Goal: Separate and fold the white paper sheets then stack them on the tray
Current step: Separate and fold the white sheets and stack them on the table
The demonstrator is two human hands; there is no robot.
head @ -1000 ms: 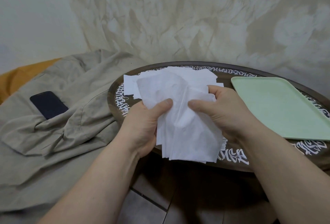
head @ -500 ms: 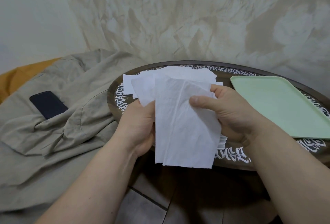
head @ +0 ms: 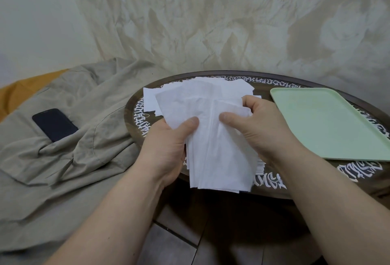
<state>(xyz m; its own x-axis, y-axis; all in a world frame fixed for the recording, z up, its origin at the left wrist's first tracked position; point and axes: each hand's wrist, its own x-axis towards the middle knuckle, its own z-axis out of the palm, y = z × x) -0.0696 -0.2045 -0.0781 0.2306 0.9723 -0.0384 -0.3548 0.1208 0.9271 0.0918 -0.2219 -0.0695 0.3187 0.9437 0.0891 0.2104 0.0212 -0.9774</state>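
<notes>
Paper sheets (head: 219, 148): bunch held above table's (head: 316, 182) near edge. Half a second ago my left thumb sat behind; now it is on top, so I judge one sheet is peeling free. Left hand (head: 166, 150), right hand (head: 259, 129): both pinching the bunch. Tray (head: 329, 125): bare, just right.

- Left hand (head: 166, 148): thumb lies forward, pointing right, pressed on top of the paper (head: 219, 159); fingers curl out of sight beneath.
- Right hand (head: 261, 129): thumb points left, pinching the paper against curled fingers.
- Thumb tips near, not touching.
- Bare forearms converge from below.
</notes>
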